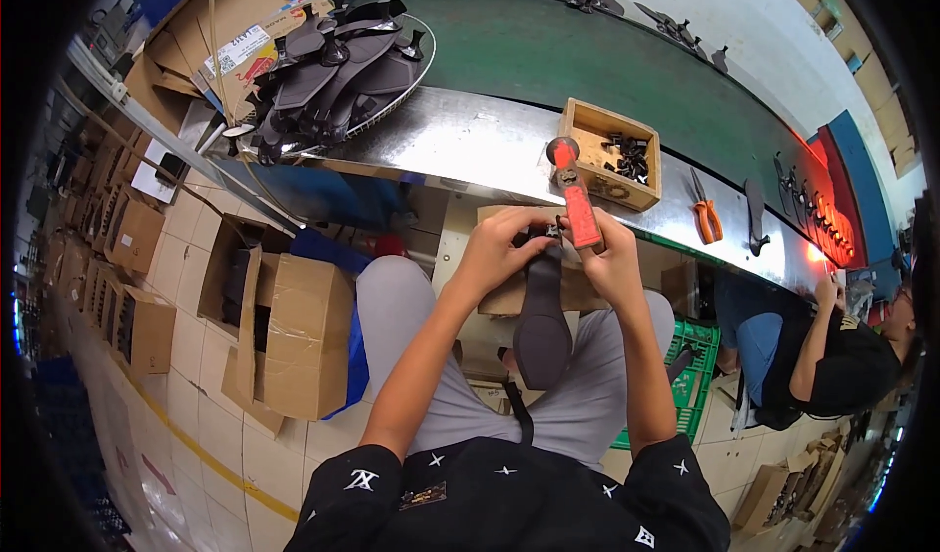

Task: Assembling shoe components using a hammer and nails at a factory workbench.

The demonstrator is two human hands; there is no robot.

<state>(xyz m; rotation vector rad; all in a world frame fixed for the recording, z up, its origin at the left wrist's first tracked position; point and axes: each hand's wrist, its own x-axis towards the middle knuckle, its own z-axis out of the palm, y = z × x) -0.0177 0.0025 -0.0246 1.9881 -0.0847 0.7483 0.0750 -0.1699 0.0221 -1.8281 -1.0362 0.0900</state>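
Note:
My left hand [501,248] is closed around the narrow heel end of a dark shoe sole [542,332]. The sole's broad toe part points down toward my lap. In my closed right hand [613,266] is a red hammer [576,194], its round dark face tilted up and away from me. The fingertips of both hands come close together at the heel end. Small dark parts show there, partly hidden by my fingers. Just beyond the hammer, a wooden box [641,197] holds several small black pieces.
Heeled soles pile up in a round basket [428,57] at the left of the metal ledge. Orange-handled pliers [707,221] and another sole [755,214] lie right. Behind runs a green conveyor belt [548,38]. Cardboard boxes [308,336] and a green crate [697,381] flank me; a co-worker [832,356] sits right.

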